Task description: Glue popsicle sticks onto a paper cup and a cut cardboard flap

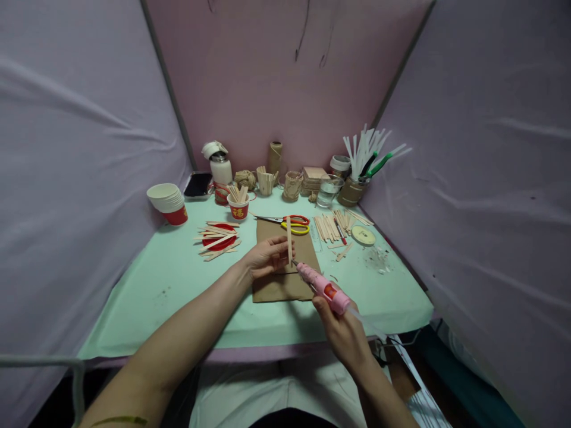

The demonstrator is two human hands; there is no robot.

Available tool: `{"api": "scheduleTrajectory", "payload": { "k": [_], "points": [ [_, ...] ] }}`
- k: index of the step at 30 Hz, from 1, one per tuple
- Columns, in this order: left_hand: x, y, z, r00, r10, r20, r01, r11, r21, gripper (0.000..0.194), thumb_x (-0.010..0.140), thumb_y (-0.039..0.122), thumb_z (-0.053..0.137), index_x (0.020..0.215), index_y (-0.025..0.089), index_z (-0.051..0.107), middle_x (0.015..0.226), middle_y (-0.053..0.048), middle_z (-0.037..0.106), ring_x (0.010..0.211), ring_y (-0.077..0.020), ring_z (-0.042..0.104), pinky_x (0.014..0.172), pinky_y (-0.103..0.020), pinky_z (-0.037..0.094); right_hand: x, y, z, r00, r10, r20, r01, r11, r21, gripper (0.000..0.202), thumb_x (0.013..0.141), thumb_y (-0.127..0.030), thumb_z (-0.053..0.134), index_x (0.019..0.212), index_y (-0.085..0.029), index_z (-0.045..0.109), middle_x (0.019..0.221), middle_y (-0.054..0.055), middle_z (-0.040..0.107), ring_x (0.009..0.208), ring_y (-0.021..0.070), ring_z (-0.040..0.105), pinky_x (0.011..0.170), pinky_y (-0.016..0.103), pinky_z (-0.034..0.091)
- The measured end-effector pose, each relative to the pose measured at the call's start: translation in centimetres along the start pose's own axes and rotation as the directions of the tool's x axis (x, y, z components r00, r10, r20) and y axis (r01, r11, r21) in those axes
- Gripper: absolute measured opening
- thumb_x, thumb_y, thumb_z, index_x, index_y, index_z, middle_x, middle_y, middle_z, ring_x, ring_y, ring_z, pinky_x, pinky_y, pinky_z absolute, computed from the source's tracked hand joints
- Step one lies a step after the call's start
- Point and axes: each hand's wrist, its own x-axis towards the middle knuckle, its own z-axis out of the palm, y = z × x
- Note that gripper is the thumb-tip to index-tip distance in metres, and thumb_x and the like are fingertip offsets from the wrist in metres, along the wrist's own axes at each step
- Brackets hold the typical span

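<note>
My left hand (268,257) pinches a wooden craft stick (289,238), held upright above a brown cardboard sheet (276,289). In my right hand (342,327) is a pink hot glue gun (322,284), its nozzle at the lower end of the stick; I cannot tell if they touch. Beyond the stick lie scissors (297,223) with red and yellow handles, across the top of the cardboard. A red lid or dish (219,236) heaped with loose craft sticks is left of my left hand. More craft sticks (327,229) lie right of the cardboard.
Stacked paper cups (167,202) stand at the left, with a phone (198,185) behind. A red cup of sticks (238,208), twine (245,179), a glass of water (328,193) and a jar (352,191) with white glue sticks and green-handled pliers line the back. A round yellowish lid (363,235) lies right.
</note>
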Motion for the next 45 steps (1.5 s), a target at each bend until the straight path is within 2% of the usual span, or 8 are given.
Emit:
{"api": "scheduleTrajectory", "payload": {
  "k": [13, 22, 28, 30, 34, 36, 41, 45],
  "points": [
    [0.0, 0.2, -0.2, 0.999, 0.035, 0.008, -0.035, 0.999, 0.017, 0.013, 0.072, 0.006, 0.076, 0.082, 0.009, 0.067, 0.074, -0.005, 0.069, 0.065, -0.0132, 0.069, 0.063, -0.022, 0.057, -0.1, -0.6, -0.1, 0.999, 0.041, 0.008, -0.04, 0.999, -0.032, 0.045, 0.089, -0.056, 0.044, 0.091, -0.02, 0.071, 0.081, 0.007, 0.071, 0.076, 0.023, 0.065, 0.07, 0.031, 0.052],
    [-0.2, 0.6, 0.2, 0.994, 0.102, -0.029, -0.098, 0.988, 0.117, 0.014, 0.072, 0.01, 0.076, 0.08, 0.012, 0.066, 0.074, -0.003, 0.068, 0.067, -0.0108, 0.067, 0.065, -0.02, 0.055, 0.2, 0.0, -1.6, 0.977, -0.001, 0.214, -0.002, 1.0, 0.011, 0.044, 0.094, -0.047, 0.045, 0.127, -0.023, 0.061, 0.118, 0.007, 0.068, 0.106, 0.022, 0.063, 0.095, 0.033, 0.047],
    [-0.3, 1.7, 0.2, 0.981, 0.186, -0.058, -0.158, 0.935, 0.317, 0.02, 0.064, 0.016, 0.082, 0.08, 0.012, 0.07, 0.072, -0.002, 0.068, 0.066, -0.0115, 0.063, 0.069, -0.024, 0.052, 0.9, 4.1, -7.1, 0.978, 0.192, -0.083, -0.205, 0.803, -0.56, 0.046, 0.091, -0.055, 0.043, 0.111, -0.02, 0.065, 0.085, 0.008, 0.068, 0.071, 0.0238, 0.063, 0.061, 0.032, 0.045],
    [-0.2, 2.0, 0.0, 0.959, 0.279, -0.043, -0.21, 0.807, 0.553, 0.016, 0.065, 0.016, 0.08, 0.078, 0.014, 0.072, 0.072, -0.002, 0.069, 0.068, -0.0128, 0.061, 0.072, -0.025, 0.049, 1.7, 6.1, -9.1, 0.952, 0.264, -0.152, -0.287, 0.613, -0.736, 0.049, 0.091, -0.057, 0.042, 0.095, -0.014, 0.064, 0.085, 0.014, 0.066, 0.074, 0.0273, 0.062, 0.058, 0.033, 0.041],
    [0.2, 2.3, -0.1, 0.895, 0.405, 0.187, -0.193, -0.026, 0.981, 0.012, 0.077, 0.023, 0.066, 0.083, 0.019, 0.076, 0.084, -0.006, 0.07, 0.081, -0.0197, 0.062, 0.077, -0.029, 0.046, 3.5, 9.7, -11.3, 0.917, 0.354, -0.183, -0.32, 0.38, -0.868, 0.047, 0.092, -0.051, 0.043, 0.098, -0.008, 0.061, 0.091, 0.022, 0.064, 0.083, 0.0322, 0.063, 0.06, 0.034, 0.039],
    [0.4, 2.2, 0.2, 0.908, 0.345, 0.238, -0.156, -0.25, 0.956, 0.018, 0.082, 0.024, 0.06, 0.087, 0.019, 0.076, 0.089, -0.008, 0.07, 0.083, -0.0216, 0.062, 0.077, -0.03, 0.045, 4.2, 11.0, -11.6, 0.917, 0.368, -0.156, -0.295, 0.363, -0.884, 0.046, 0.091, -0.049, 0.048, 0.1, -0.006, 0.06, 0.092, 0.022, 0.064, 0.087, 0.0328, 0.063, 0.064, 0.034, 0.041],
    [0.8, 1.9, 1.6, 0.946, 0.234, 0.226, -0.096, -0.465, 0.88, 0.026, 0.088, 0.022, 0.049, 0.09, 0.018, 0.074, 0.097, -0.01, 0.069, 0.088, -0.0233, 0.062, 0.073, -0.03, 0.042, 4.6, 12.5, -11.8, 0.933, 0.351, -0.081, -0.229, 0.405, -0.885, 0.046, 0.084, -0.051, 0.059, 0.098, -0.007, 0.061, 0.091, 0.021, 0.063, 0.087, 0.033, 0.062, 0.07, 0.036, 0.044],
    [1.2, 1.7, 2.0, 0.96, 0.217, 0.177, -0.051, -0.486, 0.872, 0.027, 0.089, 0.021, 0.047, 0.087, 0.017, 0.074, 0.094, -0.012, 0.068, 0.087, -0.0242, 0.062, 0.071, -0.03, 0.041, 5.1, 10.8, -11.4, 0.965, 0.244, -0.097, -0.214, 0.516, -0.829, 0.046, 0.083, -0.05, 0.061, 0.107, -0.011, 0.062, 0.1, 0.021, 0.062, 0.095, 0.0359, 0.06, 0.077, 0.041, 0.045]
  ]
}}
